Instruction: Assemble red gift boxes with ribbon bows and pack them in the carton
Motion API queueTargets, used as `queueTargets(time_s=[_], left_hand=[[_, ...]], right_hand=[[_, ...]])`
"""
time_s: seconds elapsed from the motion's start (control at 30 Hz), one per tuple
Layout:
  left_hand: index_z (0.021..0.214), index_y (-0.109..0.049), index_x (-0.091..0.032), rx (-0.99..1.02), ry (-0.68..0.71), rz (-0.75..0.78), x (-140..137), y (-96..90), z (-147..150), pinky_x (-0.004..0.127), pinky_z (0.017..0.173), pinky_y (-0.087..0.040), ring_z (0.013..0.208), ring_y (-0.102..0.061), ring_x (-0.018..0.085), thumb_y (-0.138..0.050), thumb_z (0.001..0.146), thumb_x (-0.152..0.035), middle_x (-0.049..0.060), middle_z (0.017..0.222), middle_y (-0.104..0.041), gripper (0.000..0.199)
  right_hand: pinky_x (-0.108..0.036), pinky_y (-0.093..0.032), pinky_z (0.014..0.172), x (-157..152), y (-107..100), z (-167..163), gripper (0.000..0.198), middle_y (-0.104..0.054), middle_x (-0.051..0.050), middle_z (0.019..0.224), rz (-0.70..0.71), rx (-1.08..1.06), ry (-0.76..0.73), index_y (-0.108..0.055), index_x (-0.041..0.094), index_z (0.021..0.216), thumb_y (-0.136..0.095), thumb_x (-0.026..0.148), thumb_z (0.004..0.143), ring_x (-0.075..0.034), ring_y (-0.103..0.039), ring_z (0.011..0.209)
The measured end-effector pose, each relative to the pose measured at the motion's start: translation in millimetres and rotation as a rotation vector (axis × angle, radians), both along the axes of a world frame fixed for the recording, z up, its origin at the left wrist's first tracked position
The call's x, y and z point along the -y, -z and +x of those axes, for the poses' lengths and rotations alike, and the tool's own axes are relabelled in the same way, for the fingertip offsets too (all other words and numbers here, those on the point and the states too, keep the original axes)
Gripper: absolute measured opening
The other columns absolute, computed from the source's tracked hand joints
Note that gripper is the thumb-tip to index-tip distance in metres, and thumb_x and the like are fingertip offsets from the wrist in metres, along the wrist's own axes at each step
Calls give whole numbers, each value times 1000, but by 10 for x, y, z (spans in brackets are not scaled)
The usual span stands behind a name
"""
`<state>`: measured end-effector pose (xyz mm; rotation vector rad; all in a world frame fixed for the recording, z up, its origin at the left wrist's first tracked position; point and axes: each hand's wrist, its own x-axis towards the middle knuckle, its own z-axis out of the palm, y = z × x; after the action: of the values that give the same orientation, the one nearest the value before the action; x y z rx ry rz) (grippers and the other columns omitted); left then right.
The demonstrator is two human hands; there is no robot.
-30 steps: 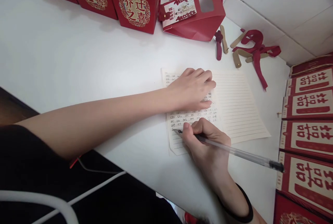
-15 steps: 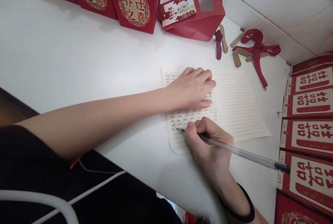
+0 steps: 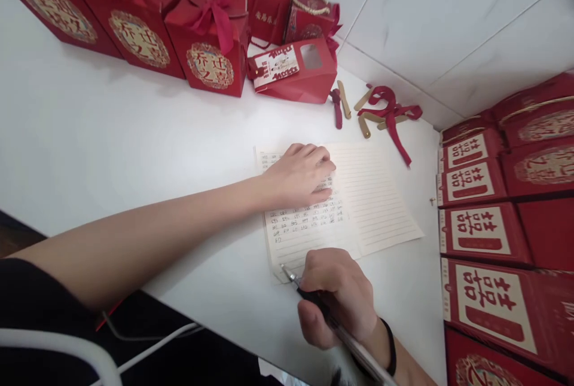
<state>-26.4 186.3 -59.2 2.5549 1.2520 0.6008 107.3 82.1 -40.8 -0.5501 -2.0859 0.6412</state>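
White table (image 3: 134, 141): wide surface on the left, red boxes (image 3: 177, 51) rimming back and right.
Notebook (image 3: 376, 195): open, near the front edge.
Pen (image 3: 359, 350): at the left page's bottom corner, nib pointing up-left, long axis diagonal.
Right hand (image 3: 343, 296): fingers grasping the pen.
Left hand (image 3: 298, 177): fingers released, loosely bent on the page.

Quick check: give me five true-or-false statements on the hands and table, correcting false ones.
1. The right hand holds a clear plastic pen with a black grip. True.
2. The left hand rests on the blank lined cream page. False: on the handwritten lined cream page.
3. A dark red fabric ribbon lies near thin gold strips. True.
4. A black band circles the left wrist. False: it is on the right.
5. A red cardboard box with a square window is on the white table. True.
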Motion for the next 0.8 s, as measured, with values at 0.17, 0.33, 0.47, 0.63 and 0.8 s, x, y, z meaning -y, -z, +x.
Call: queueTargets(time_s=[0.17, 0.33, 0.47, 0.63, 0.8], left_hand=[[88, -64, -15, 85, 50, 84, -9, -4, -5, 36, 95, -31, 97, -53, 18, -42, 87, -25, 5, 100, -64, 24], [78, -62, -16, 170, 32, 201, 46, -73, -35, 32, 88, -37, 87, -57, 16, -41, 86, -23, 3, 87, -67, 23], [75, -60, -17, 208, 23, 266, 58, -106, -117, 31, 87, -40, 85, -58, 15, -45, 83, -20, 2, 82, -67, 16], [78, -59, -20, 324, -178, 397, -86, -115, -380, 35, 89, -43, 92, -58, 17, -50, 79, -17, 3, 90, -66, 10], [104, -54, -16, 441, -600, 522, -225, -170, -748, 49, 98, -35, 116, -47, 29, -47, 77, -10, 16, 118, -52, 29]], right_hand=[[-21, -34, 40, -101, -16, 140, 24, -48, 3, 54, 172, 45, 0, -48, 17, 105, -36, 37, 101, -11, -45, 42], [-21, -39, 44, -142, 89, 311, 34, -51, 4, 51, 38, 28, 322, -58, 18, 102, -39, 47, 98, -11, -49, 43], [-20, -33, 35, -272, 208, 327, 43, -46, 4, 41, -164, -175, 530, -62, 14, 94, -38, 50, 97, -11, -42, 33], [-24, -36, 38, -427, 184, 317, 55, -44, 3, 39, -387, -291, 833, -63, 14, 86, -40, 64, 88, -15, -44, 35], [-27, -37, 43, -488, 143, 411, 53, -45, 1, 41, -385, -246, 936, -58, 16, 74, -41, 65, 84, -17, -46, 40]])
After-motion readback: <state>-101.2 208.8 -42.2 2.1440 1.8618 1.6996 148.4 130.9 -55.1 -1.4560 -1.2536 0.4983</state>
